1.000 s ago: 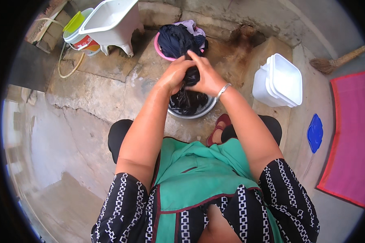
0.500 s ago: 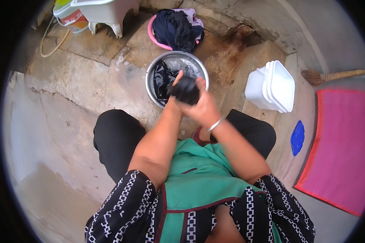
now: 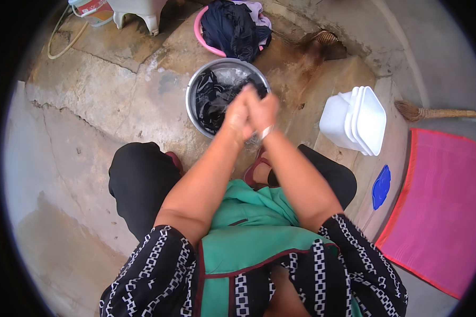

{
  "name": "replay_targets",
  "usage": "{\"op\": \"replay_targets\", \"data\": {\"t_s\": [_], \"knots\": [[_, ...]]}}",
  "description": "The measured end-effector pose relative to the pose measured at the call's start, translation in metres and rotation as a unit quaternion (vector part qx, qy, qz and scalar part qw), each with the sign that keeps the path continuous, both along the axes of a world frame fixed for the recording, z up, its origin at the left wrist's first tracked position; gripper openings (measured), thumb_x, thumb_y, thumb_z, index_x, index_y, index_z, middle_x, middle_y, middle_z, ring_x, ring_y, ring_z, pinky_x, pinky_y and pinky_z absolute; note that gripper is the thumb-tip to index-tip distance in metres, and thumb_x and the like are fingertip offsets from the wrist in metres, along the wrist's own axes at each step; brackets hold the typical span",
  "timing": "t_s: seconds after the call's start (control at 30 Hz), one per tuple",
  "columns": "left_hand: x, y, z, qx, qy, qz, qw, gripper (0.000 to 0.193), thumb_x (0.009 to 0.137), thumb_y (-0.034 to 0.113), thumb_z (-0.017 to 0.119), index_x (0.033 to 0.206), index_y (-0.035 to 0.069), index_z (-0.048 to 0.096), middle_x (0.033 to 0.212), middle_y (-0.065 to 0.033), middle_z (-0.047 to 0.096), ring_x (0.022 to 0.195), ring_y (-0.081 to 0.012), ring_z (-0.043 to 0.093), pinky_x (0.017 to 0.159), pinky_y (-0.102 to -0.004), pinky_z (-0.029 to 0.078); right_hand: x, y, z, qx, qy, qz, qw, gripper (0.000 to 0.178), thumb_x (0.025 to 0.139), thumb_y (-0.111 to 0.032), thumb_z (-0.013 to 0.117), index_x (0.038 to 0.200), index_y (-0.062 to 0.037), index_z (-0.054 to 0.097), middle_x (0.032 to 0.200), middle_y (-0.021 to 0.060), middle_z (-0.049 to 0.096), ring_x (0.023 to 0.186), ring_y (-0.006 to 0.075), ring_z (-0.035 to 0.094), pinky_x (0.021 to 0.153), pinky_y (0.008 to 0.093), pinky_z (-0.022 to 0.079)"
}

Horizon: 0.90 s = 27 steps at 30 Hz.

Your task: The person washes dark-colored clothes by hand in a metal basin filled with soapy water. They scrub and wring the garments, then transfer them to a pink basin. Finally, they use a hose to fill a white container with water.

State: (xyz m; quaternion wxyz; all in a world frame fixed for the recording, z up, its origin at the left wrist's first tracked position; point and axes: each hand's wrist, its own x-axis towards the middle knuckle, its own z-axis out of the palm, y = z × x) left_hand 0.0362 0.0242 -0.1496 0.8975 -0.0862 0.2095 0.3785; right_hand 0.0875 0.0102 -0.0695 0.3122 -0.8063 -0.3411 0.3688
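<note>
A grey metal basin [image 3: 191,105] stands on the ground in front of me, with wet black cloth [image 3: 210,100] and some water in it. Over its near right side, my left hand [image 3: 238,113] and my right hand [image 3: 264,110] are pressed together, closed and blurred by motion. Black cloth shows just beyond the fingers, in their grip; how much lies between the palms is hidden. A pale bangle [image 3: 267,131] circles my right wrist.
A pink tub [image 3: 198,33] heaped with dark and lilac clothes touches the basin's far side. To the right are white stacked buckets [image 3: 341,119], a blue lid [image 3: 381,187], a straw broom [image 3: 433,112] and a pink mat [image 3: 439,211]. A white stool [image 3: 137,10] stands far left.
Both hands have come down closer to the basin and pressed together. The black bundle, plainly visible between them before, is now mostly covered by the hands.
</note>
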Motion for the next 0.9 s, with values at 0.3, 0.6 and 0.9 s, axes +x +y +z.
{"op": "replay_targets", "data": {"t_s": [0.3,0.6,0.9], "knots": [[-0.004,0.0,0.039,0.012,0.078,0.002,0.997,0.041,0.089,0.04,0.051,0.116,0.01,0.051,0.107,-0.0093,0.057,0.096,-0.0228,0.055,0.085,-0.038,0.046,0.0,0.0,-0.016,0.126,-0.053,-0.04,0.99,0.034,0.075,-0.028,0.061,0.081,0.0053,0.061,0.067,0.0188,0.062,0.067,0.0291,0.063,0.066,0.0368,0.048],[0.0,0.0,0.007,0.072,0.034,0.047,0.996,0.032,0.091,0.035,0.049,0.108,0.008,0.054,0.101,-0.0079,0.057,0.091,-0.0237,0.055,0.08,-0.0384,0.047,0.007,-0.009,-0.027,0.139,-0.092,-0.003,0.986,0.029,0.074,-0.021,0.06,0.094,0.0007,0.059,0.092,0.0202,0.062,0.086,0.0343,0.06,0.076,0.0386,0.047],[-0.004,-0.008,0.045,0.022,0.096,-0.006,0.995,0.036,0.086,0.024,0.056,0.115,0.004,0.051,0.103,-0.0077,0.057,0.097,-0.0219,0.053,0.083,-0.0386,0.045,0.013,0.002,-0.04,0.161,-0.035,-0.065,0.984,0.033,0.078,-0.027,0.059,0.077,0.0053,0.06,0.072,0.0149,0.061,0.07,0.0274,0.061,0.064,0.0346,0.047]]}}
